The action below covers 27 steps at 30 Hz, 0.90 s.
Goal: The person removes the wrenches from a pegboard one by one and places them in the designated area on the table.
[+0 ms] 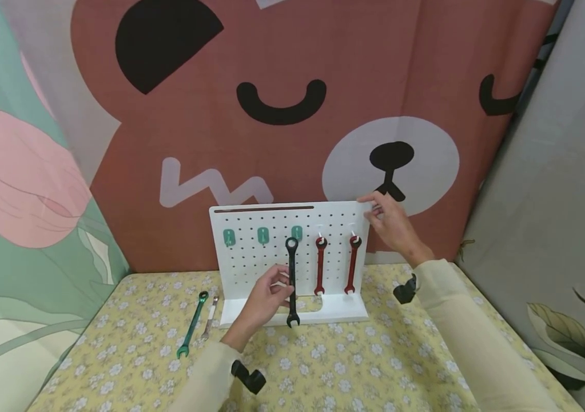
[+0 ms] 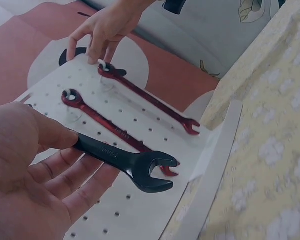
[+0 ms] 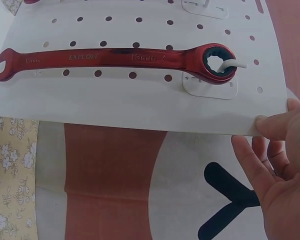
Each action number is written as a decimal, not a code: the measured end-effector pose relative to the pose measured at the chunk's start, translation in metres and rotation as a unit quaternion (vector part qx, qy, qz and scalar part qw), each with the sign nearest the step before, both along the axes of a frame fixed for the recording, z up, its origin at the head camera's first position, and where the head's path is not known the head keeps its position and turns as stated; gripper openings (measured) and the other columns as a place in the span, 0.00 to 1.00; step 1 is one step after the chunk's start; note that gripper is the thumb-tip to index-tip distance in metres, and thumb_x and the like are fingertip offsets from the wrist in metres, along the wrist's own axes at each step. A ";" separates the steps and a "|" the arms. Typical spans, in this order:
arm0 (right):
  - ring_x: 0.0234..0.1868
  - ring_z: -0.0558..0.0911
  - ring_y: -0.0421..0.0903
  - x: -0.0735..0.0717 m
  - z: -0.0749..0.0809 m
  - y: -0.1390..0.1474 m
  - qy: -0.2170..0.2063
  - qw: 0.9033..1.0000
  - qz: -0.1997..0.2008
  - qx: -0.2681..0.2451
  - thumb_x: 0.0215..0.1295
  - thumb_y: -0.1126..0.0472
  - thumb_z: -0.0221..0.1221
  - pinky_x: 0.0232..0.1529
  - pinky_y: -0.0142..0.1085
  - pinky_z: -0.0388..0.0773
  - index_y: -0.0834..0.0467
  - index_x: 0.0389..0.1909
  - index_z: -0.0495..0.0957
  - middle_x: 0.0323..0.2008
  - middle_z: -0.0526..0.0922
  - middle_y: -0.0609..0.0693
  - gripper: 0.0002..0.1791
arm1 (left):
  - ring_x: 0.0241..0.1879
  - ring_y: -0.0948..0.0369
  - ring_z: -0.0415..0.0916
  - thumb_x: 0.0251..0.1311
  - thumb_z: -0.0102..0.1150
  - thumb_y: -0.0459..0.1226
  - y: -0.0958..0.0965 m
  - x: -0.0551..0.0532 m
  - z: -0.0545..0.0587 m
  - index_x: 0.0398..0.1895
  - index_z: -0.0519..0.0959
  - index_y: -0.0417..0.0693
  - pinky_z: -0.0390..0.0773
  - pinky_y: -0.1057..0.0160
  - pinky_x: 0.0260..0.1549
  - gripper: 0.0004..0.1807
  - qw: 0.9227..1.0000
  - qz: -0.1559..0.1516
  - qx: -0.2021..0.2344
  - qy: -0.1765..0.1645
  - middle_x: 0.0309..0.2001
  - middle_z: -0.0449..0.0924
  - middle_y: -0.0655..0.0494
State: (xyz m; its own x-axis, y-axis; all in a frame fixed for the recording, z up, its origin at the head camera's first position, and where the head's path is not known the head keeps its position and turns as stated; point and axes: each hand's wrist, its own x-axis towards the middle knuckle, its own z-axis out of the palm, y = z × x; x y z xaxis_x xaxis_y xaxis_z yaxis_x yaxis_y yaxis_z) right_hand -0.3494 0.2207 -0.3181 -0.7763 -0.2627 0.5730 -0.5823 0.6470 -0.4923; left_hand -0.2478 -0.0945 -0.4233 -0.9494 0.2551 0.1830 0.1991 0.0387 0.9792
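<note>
My left hand point(image 1: 265, 298) pinches a black combination wrench point(image 1: 293, 280) between thumb and fingers. The wrench hangs nearly upright before a white pegboard point(image 1: 271, 260), its ring end up at the third green hook point(image 1: 297, 232) from the left. Whether the ring touches that hook I cannot tell. In the left wrist view the open jaw of the black wrench point(image 2: 150, 172) points away from the palm. At the board's upper right corner, my right hand point(image 1: 391, 226) grips the edge, its thumb point(image 3: 277, 125) on the corner. Two red wrenches, one inner point(image 1: 320, 268) and one outer point(image 1: 353, 266), hang on hooks.
Two more green hooks, one at far left point(image 1: 229, 237) and one beside it point(image 1: 263, 235), hold nothing. A green wrench point(image 1: 192, 325) and a smaller silver wrench point(image 1: 211, 318) lie left of the board on the flowered tablecloth point(image 1: 132, 343). Behind stands a printed curtain point(image 1: 282, 149).
</note>
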 end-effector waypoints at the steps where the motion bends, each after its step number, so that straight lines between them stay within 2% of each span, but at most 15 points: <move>1: 0.48 0.81 0.59 0.000 0.000 0.000 0.000 1.000 0.000 0.000 0.72 0.74 0.59 0.44 0.53 0.83 0.58 0.60 0.78 0.53 0.75 0.62 0.18 | 0.43 0.39 0.83 0.71 0.55 0.24 -0.004 0.002 -0.001 0.60 0.72 0.36 0.87 0.51 0.37 0.16 1.000 0.002 -0.003 -0.001 0.44 0.76 0.42; 13: 0.48 0.81 0.60 -0.002 0.000 0.000 0.005 1.000 0.003 -0.007 0.71 0.74 0.60 0.43 0.53 0.83 0.58 0.59 0.78 0.52 0.75 0.62 0.19 | 0.39 0.55 0.81 0.73 0.56 0.27 -0.062 0.026 -0.005 0.62 0.71 0.35 0.86 0.54 0.35 0.18 0.998 0.045 -0.037 -0.019 0.44 0.74 0.46; 21: 0.49 0.81 0.60 -0.001 -0.001 -0.001 -0.004 1.000 -0.004 -0.004 0.73 0.73 0.59 0.43 0.54 0.83 0.57 0.61 0.77 0.53 0.74 0.62 0.19 | 0.36 0.55 0.81 0.72 0.56 0.27 -0.094 0.040 -0.005 0.60 0.72 0.36 0.85 0.56 0.31 0.15 0.993 0.095 -0.059 -0.026 0.42 0.75 0.46; 27: 0.48 0.81 0.60 -0.002 -0.001 -0.001 0.002 1.000 -0.002 -0.005 0.72 0.74 0.60 0.43 0.53 0.83 0.58 0.60 0.78 0.52 0.75 0.62 0.19 | 0.36 0.55 0.79 0.73 0.55 0.28 -0.115 0.048 -0.006 0.60 0.72 0.37 0.83 0.58 0.30 0.15 0.990 0.116 -0.078 -0.028 0.43 0.75 0.43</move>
